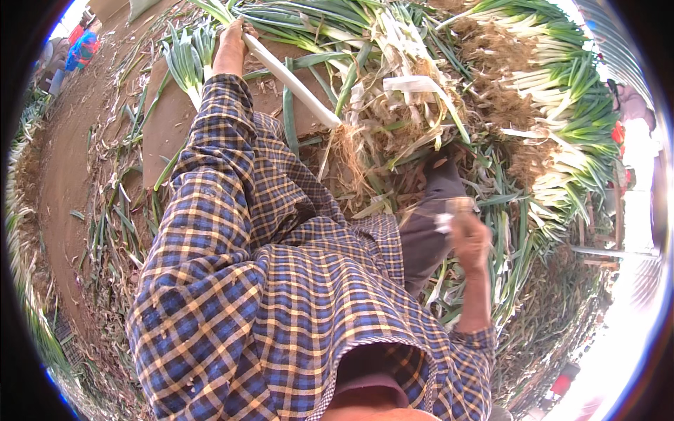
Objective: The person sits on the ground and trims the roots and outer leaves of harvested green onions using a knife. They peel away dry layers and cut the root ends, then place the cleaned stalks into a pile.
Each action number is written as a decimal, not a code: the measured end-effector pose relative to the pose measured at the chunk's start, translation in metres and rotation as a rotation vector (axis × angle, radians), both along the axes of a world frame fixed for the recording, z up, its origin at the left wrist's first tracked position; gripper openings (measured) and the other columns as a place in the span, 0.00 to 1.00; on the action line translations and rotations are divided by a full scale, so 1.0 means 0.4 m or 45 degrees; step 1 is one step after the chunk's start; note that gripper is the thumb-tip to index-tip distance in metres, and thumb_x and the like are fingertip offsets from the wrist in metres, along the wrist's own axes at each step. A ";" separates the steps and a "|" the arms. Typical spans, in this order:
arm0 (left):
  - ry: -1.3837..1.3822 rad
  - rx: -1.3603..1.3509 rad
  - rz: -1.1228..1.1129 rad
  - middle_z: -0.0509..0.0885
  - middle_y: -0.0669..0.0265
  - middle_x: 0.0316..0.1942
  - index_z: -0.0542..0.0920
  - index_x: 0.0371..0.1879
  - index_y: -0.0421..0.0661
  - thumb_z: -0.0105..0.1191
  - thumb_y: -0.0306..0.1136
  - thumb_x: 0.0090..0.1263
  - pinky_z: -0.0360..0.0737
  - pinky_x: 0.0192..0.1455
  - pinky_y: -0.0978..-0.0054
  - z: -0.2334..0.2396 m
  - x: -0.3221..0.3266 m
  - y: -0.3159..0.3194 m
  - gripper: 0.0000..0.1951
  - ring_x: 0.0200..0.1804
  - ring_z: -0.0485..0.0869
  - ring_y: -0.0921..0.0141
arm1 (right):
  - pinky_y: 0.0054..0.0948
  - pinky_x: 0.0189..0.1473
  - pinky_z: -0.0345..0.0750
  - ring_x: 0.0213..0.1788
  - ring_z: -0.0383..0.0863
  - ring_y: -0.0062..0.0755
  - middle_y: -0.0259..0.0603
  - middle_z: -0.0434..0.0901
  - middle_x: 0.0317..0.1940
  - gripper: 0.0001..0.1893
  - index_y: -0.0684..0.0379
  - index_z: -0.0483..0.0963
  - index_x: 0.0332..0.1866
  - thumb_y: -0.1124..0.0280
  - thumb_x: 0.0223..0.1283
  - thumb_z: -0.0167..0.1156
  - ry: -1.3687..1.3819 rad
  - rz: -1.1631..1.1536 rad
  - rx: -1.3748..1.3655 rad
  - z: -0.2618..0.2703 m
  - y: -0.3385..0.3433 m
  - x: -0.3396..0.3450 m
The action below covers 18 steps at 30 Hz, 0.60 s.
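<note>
My left hand (pixel 234 44) is closed around a long leek-like green onion (pixel 295 84) where its white shaft meets the green leaves. The stalk slants down to the right, with its stringy roots (pixel 350 158) hanging near my knees. My right hand (pixel 468 239), blurred, is over my right leg at the right. Something small and whitish shows at its fingers; whether it is gripped cannot be told. Beyond the stalk lies a pile of untrimmed onions (pixel 405 58) with dry outer skins and roots. Beside my left forearm are several more onions (pixel 189 63) with green leaves.
A long row of green onions (pixel 558 105), roots inward, curves along the right. Leaf scraps (pixel 121 210) litter the soil at the left, and another onion row (pixel 23 221) runs along the far left edge. Blue and red items (pixel 81 50) stand at the upper left.
</note>
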State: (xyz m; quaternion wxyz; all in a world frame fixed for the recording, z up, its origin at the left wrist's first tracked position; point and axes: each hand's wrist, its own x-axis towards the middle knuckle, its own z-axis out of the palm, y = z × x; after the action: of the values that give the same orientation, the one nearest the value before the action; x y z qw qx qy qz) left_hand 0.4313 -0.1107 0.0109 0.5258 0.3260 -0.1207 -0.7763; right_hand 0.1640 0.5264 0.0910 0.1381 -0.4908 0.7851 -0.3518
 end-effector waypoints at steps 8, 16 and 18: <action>-0.238 -0.243 0.391 0.75 0.60 0.22 0.70 0.40 0.36 0.55 0.29 0.73 0.77 0.20 0.67 0.093 0.041 -0.016 0.10 0.18 0.74 0.69 | 0.51 0.48 0.79 0.44 0.85 0.59 0.62 0.83 0.40 0.32 0.66 0.65 0.60 0.53 0.58 0.62 0.689 -0.798 1.251 -0.064 0.269 -0.384; -1.802 -0.806 0.373 0.81 0.52 0.33 0.77 0.42 0.29 0.56 0.42 0.69 0.81 0.41 0.64 -0.035 0.407 -0.353 0.21 0.35 0.83 0.61 | 0.49 0.46 0.79 0.41 0.83 0.58 0.55 0.84 0.37 0.18 0.58 0.80 0.39 0.52 0.58 0.61 0.677 -0.450 0.831 -0.158 -0.111 -0.288; -2.133 -1.134 0.232 0.81 0.52 0.25 0.80 0.36 0.31 0.60 0.43 0.65 0.79 0.35 0.60 -0.144 0.485 -0.394 0.21 0.30 0.83 0.60 | 0.48 0.47 0.78 0.43 0.83 0.56 0.54 0.83 0.38 0.19 0.58 0.80 0.42 0.52 0.58 0.61 0.676 -0.311 0.722 -0.154 -0.241 -0.263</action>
State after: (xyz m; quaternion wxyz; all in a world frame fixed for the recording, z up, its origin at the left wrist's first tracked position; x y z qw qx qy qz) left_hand 0.6253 -0.2683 -0.0466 0.4028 0.5542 -0.7169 -0.1292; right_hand 0.0588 0.4302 0.0294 0.0175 -0.4102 0.9118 0.0037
